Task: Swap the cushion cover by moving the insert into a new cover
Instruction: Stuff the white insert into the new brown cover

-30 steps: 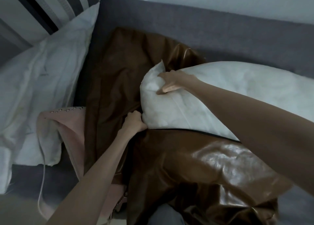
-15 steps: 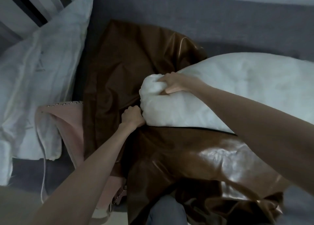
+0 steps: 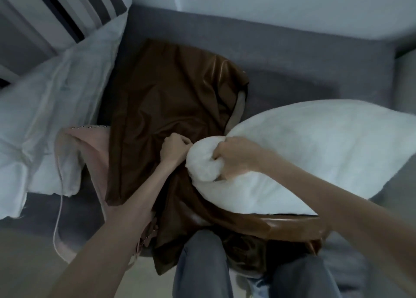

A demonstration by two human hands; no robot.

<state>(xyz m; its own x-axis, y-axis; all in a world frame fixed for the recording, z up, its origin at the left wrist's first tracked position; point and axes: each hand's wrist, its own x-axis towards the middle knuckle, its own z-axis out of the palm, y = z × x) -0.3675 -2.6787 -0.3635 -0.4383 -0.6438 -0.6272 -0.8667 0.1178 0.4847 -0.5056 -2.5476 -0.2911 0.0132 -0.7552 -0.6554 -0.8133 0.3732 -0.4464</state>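
White insert (image 3: 315, 153), plump and fuzzy, lies to the right of the hands on the glossy brown cover (image 3: 171, 108), its near corner bunched into a ball by the right hand (image 3: 236, 158), fingers dug deep. Just left of that ball, the left hand (image 3: 174, 147) is fisted tight on the cover's smooth, creased, leather-like fabric.

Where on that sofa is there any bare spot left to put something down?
Bare grey sofa seat shows behind the white insert, right of the brown cover. A narrow strip lies below the white pillow. The middle is crowded: both hands, covers, pink bag.
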